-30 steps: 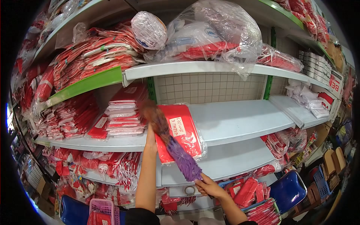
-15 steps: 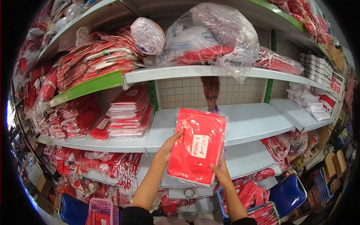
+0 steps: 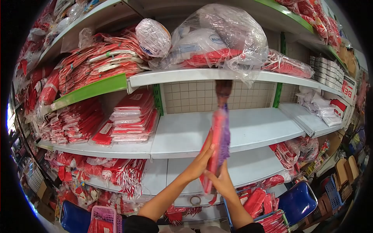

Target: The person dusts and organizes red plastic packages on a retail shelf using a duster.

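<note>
A red packet in clear plastic wrap (image 3: 217, 134) is held upright before me, turned nearly edge-on and blurred. My left hand (image 3: 205, 158) is closed around its left side, thumb and fingers on the packet. At its lower right edge, my right hand (image 3: 220, 181) pinches it with the thumb across the front. Along the packet's right side runs a long fluffy duster (image 3: 225, 143), purple below and dark brown at the top; its tip reaches up beneath the upper shelf. The fingers around its lower part are partly hidden.
The middle shelf (image 3: 256, 130) spans behind my hands. On its left stands a stack of red packets (image 3: 134, 116). The upper shelf bears a large clear plastic bag (image 3: 233, 35). Below are a blue chair (image 3: 299, 202), a pink basket (image 3: 105, 213) and crates of red goods.
The packet has turned from face-on to edge-on, hiding its white label. The duster's purple part now shows beside it. Both hands have come closer together, the left moving right.
</note>
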{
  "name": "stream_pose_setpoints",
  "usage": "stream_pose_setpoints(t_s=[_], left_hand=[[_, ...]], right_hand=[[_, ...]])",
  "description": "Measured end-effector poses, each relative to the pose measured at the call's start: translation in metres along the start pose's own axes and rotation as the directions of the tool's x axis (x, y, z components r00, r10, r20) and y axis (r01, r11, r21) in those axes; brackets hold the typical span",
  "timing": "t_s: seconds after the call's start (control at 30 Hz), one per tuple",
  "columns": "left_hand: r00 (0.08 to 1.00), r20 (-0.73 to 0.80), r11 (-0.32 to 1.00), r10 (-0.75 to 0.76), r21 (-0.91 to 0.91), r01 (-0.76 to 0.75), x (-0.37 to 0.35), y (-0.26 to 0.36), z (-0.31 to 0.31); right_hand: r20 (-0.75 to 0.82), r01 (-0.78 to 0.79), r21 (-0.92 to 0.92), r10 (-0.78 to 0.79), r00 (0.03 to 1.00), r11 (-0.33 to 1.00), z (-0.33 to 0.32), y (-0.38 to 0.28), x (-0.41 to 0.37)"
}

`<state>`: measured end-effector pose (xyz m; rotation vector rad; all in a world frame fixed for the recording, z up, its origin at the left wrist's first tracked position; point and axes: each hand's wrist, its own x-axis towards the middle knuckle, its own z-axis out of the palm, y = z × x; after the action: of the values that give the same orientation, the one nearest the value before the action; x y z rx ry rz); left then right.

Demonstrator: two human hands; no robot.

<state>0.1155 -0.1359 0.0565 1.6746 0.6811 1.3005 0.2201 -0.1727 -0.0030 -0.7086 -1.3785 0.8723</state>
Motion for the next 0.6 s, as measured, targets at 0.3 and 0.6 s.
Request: stream_pose_setpoints(t_s=[0.3, 0.6], left_hand=[[0.992, 0.028, 0.576, -0.126, -0.812, 0.096, 0.029, 0.001, -0.044], [0.983, -0.168, 0.502, -0.075, -0.858, -0.109, 0.057, -0.075, -0.137]], right_hand=[[0.063, -0.05, -0.459, 0.089, 0.994, 0.887, 0.018, 0.001, -0.022], [0.013, -0.197, -0.598, 0.255, 0.967, 0.777, 0.004, 0.044, -0.048]])
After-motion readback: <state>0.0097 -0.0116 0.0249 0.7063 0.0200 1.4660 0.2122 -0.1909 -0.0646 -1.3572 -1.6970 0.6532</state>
